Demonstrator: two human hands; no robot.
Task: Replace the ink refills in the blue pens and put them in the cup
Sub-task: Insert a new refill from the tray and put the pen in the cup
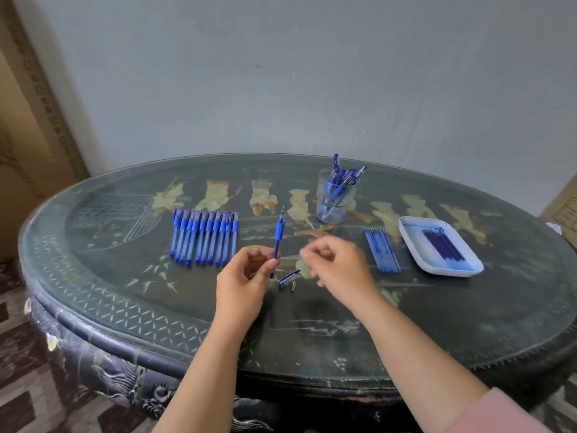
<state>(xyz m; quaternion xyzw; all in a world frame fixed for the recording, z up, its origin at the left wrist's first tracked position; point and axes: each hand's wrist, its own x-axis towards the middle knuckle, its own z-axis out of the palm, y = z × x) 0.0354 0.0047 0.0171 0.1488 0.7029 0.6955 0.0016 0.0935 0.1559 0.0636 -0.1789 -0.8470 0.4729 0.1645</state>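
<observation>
While the left hand [246, 276] pinches a pen [278, 235] by its lower barrel between thumb and fingertips, the pen stands nearly upright above the table [125, 276], its thin point up and its cap off. The right hand [337, 264] hovers just beside it, blurred, with its fingers curled inward; I cannot tell whether it holds anything. A cap [288, 279] lies on the table below and between the hands, with a small metal piece [293, 289] next to it. To the left lies a row of pens [204, 239], side by side. The cup [335, 198] stands farther back, with several pens in it. Right of the hands lie loose refills [382, 251], and beside them a white tray [418, 251] holding darker refills [443, 245].
</observation>
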